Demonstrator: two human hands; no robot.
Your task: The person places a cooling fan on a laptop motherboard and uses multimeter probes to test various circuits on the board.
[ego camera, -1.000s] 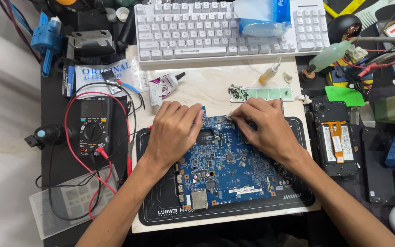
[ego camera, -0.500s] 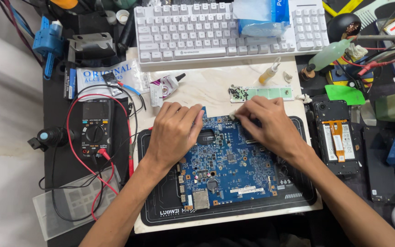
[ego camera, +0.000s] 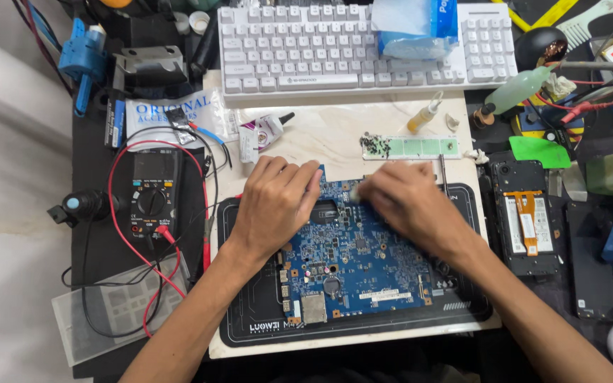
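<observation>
1. Blue rectangular circuit board (ego camera: pixel 352 266) lies flat on a black rubber work mat (ego camera: pixel 250 333), on the near half of the bench.
2. Left hand (ego camera: pixel 274 206) rests palm-down on the board's upper left corner, fingers together and flat, pinning it. Advice: keep that pressure even, off the small components.
3. Right hand (ego camera: pixel 409 206) is curled at the board's upper edge; it is blurred, and whether it pinches anything cannot be told. Advice: work in short, light strokes.
4. Beyond: a pale green strip (ego camera: pixel 409 147) bearing dark specks, then a white keyboard (ego camera: pixel 363 46).
5. Left side: a black multimeter (ego camera: pixel 152 195) with red leads, apart from both hands.
</observation>
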